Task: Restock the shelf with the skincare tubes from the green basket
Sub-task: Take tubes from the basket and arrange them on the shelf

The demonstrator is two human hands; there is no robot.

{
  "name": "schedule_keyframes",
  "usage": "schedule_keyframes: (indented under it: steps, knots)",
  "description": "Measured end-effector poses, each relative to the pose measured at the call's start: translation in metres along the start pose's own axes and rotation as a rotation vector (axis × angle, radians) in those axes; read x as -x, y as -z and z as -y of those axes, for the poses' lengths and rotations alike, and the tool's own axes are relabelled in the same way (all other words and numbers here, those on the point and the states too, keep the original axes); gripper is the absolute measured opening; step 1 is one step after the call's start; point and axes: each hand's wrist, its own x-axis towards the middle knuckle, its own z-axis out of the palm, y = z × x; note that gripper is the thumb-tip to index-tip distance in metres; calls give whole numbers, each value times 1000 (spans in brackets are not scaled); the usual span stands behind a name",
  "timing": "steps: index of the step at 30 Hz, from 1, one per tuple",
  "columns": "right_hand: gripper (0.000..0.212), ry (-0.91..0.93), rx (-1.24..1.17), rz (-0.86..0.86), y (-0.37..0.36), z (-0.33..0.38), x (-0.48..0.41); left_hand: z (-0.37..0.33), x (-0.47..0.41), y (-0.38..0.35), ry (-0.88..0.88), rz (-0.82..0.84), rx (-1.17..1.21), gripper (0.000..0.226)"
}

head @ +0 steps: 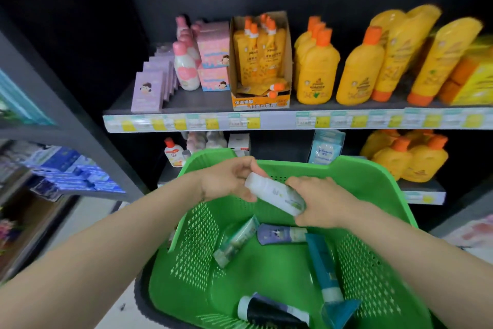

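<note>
1. Over the green perforated plastic basket [373, 184], both hands meet on one white plastic tube with pale green print [276, 193]; left hand [226, 182] pinches the cap end with its fingers, right hand [318, 200] wraps the lower end; tube tilts, cap up-left, held clear above the basket floor.
2. Stage, as I judge it: one tube lifted out, not yet on the shelf; looks like a handover or a label check, cannot tell which.
3. Left in the basket, four tubes lying flat: pale green-and-white tube [236, 242] near the left wall; purple tube with white print [280, 234] just beside it, under the right hand; long teal tube with a white cap [324, 270] along the right side; dark navy tube with a white cap [269, 311] at the near edge, partly cut off by the frame.
4. Dark upper shelf with a yellow-tagged price strip [240, 122] carries lilac boxes, pink bottles and boxes, yellow bottles with orange caps [317, 72]; bare board shows between the lilac boxes and the orange carton.
5. Lower shelf [424, 191] is half hidden behind the basket; some gaps in the middle; I see no matching tubes on either shelf, picture is blurred there.
6. Progress estimate: early to mid; five tubes not yet shelved counting the held one; target slot unclear.
</note>
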Motion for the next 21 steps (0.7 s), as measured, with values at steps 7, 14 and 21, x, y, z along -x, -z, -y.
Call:
schedule_keyframes:
  steps: [7, 14, 21]
  knots:
    - [67, 79, 228, -79, 63, -5, -4, -32, 15, 7, 22, -65, 63, 30]
    - [58, 208, 495, -158, 117, 11, 0, -62, 15, 9, -1, -185, -18, 27]
    - [62, 326, 586, -308, 149, 22, 0, -85, 19, 7, -36, -186, -44, 27]
